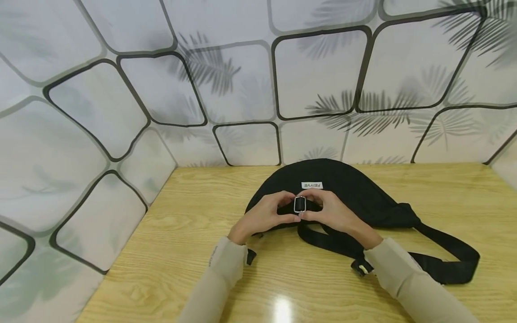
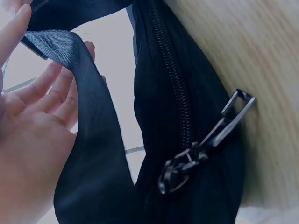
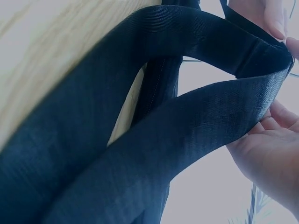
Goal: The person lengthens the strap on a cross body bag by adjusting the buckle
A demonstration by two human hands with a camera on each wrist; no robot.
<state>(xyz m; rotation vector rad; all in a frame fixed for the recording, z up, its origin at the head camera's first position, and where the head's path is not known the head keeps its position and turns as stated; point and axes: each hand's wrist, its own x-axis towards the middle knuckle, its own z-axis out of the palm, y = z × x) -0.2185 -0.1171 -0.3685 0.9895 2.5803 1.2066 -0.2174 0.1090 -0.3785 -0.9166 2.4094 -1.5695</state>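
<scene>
Pinching: left hand (image 1: 261,211) and right hand (image 1: 333,211) both hold the metal buckle (image 1: 295,204).
Strap (image 3: 187,116): passes through this buckle.
Black bag (image 1: 351,188): lies on wooden table (image 1: 169,269).

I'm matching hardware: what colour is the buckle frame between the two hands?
The buckle frame is silver, showing best in the head view.
</scene>
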